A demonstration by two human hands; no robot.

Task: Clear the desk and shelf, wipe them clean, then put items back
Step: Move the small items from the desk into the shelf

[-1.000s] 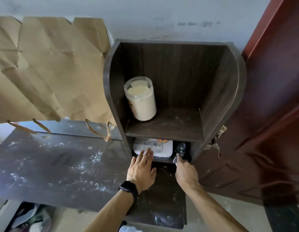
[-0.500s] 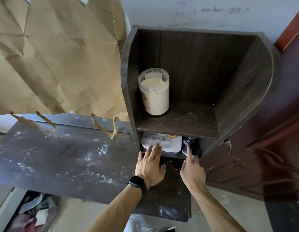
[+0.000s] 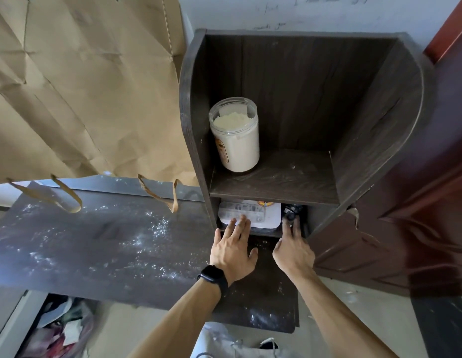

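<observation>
White flat pack point(image 3: 260, 215) in lower shelf point(image 3: 273, 192) compartment; left hand point(image 3: 231, 248) spread flat, fingertips on it, grip open. Right hand point(image 3: 293, 248) at small dark object point(image 3: 292, 211); grip unclear. Risk: dragging pack out smears powder across desk point(image 3: 108, 244), jolt topples powder jar point(image 3: 235, 134) above.

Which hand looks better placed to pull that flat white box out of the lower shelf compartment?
Probably the left hand: its fingers already rest on the flat white box in the lower compartment of the dark wooden shelf unit. The right hand reaches toward a small dark object beside it.
</observation>
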